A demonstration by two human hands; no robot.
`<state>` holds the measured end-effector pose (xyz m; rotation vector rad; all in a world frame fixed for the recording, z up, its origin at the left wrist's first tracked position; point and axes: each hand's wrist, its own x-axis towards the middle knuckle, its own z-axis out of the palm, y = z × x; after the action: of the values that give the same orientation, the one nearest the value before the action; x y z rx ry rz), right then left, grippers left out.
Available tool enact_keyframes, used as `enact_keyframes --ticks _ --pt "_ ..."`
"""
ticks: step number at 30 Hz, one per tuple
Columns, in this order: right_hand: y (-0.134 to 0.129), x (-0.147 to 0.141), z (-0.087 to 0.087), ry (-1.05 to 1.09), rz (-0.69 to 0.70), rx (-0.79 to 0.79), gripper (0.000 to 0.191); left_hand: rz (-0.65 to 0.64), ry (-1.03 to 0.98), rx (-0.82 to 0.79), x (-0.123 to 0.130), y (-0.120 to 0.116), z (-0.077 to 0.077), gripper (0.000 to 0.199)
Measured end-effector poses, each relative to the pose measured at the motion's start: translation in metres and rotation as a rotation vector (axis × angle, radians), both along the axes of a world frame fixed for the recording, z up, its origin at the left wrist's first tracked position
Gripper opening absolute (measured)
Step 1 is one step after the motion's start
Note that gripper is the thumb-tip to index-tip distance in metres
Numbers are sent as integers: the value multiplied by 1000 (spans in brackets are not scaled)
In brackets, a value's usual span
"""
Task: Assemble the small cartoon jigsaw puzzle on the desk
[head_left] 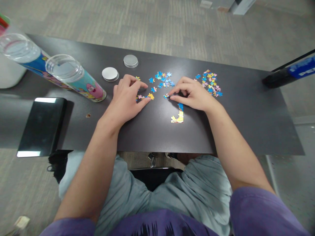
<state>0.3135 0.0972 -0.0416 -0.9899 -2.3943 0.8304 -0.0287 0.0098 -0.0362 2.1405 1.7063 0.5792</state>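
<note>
Several loose blue jigsaw pieces [164, 78] lie near the table's middle. My left hand [128, 98] rests over a few pieces with its fingers apart, the thumb by a yellow piece [151, 96]. Between the thumb and fingertips of my right hand [192, 93] is a small blue and yellow puzzle piece [165, 96], low at the tabletop. Just below that hand lies a joined L-shaped strip of pieces [180, 114], blue at its top and yellow at its bottom. A multicoloured heap of pieces [211, 82] sits beyond my right wrist.
On the dark table [147, 134], two stacks of round lids [110, 74] [130, 61] stand at the back left. Two clear-topped printed tubes [81, 82] [31, 59] and a black tablet-like device [43, 126] are farther left. A dark blue-labelled cylinder [290, 71] is at the right edge.
</note>
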Motion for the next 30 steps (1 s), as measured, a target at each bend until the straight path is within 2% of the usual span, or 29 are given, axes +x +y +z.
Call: enact_keyframes --ticks 5,13,17,22,25,30 --pt "1 -3 -4 12 -86 27 34 -48 -42 9 1 4 -3 33" --pt "4 -10 -15 6 -62 89 29 -122 -109 45 3 3 2 35" --pt "4 -7 -11 -1 -67 97 20 -136 -25 106 21 -7 5 37" --pt "6 -4 -11 39 -47 121 26 -229 63 101 53 -20 0 50" --pt "6 -4 -12 34 -42 116 21 -239 72 113 56 -21 -1 44" --pt "5 -4 -10 28 -46 100 12 -247 12 81 49 -18 4 25"
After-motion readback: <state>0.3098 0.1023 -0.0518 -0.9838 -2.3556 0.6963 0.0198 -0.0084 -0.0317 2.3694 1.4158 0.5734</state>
